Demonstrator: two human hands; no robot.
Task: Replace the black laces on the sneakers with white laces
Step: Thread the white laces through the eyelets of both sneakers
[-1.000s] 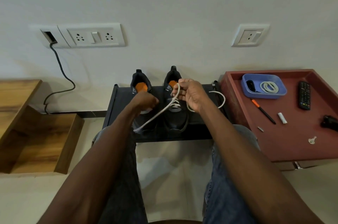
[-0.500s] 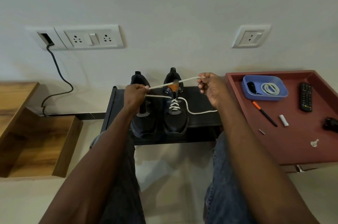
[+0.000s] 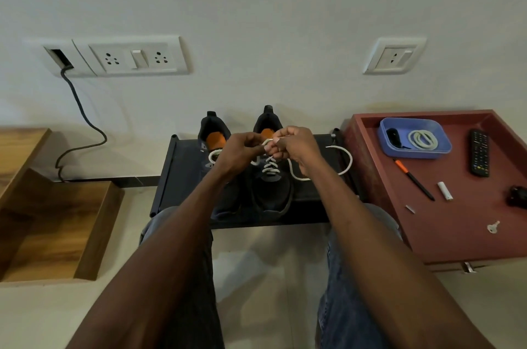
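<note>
1. White wall fills the upper frame, with a double socket plate [image 3: 137, 57] at upper left, a dark cable [image 3: 77, 109] hanging from a box beside it, and a single socket [image 3: 395, 55] at upper right.
2. At centre, a black shoe rack [image 3: 182, 177] stands against the wall and carries two dark sneakers with orange insoles, toes toward the camera.
3. On the right sneaker [image 3: 272, 192], a white lace [image 3: 269, 166] crosses the eyelets in several rows; its free end loops out to the right across the rack, the tip lying near the rack's right post.
4. Beside it, the left sneaker [image 3: 216, 146] is partly hidden by the left forearm; a short curl of white lace shows at its left side.
5. Above the right sneaker's tongue, the left hand [image 3: 238, 150] and the right hand [image 3: 296, 146] meet, fingers curled and pinching the white lace between them; fingertips nearly touch.
6. At right, a red tray table [image 3: 456, 234] holds a blue plastic bin [image 3: 415, 139] with a coiled white lace [image 3: 423, 140] inside, a remote control [image 3: 479, 152], an orange-and-black pen [image 3: 413, 179], a small white cylinder [image 3: 445, 190] and a key [image 3: 493, 226].
7. At left sit stepped wooden shelves [image 3: 42, 220]; denim-clad knees show at the bottom.
</note>
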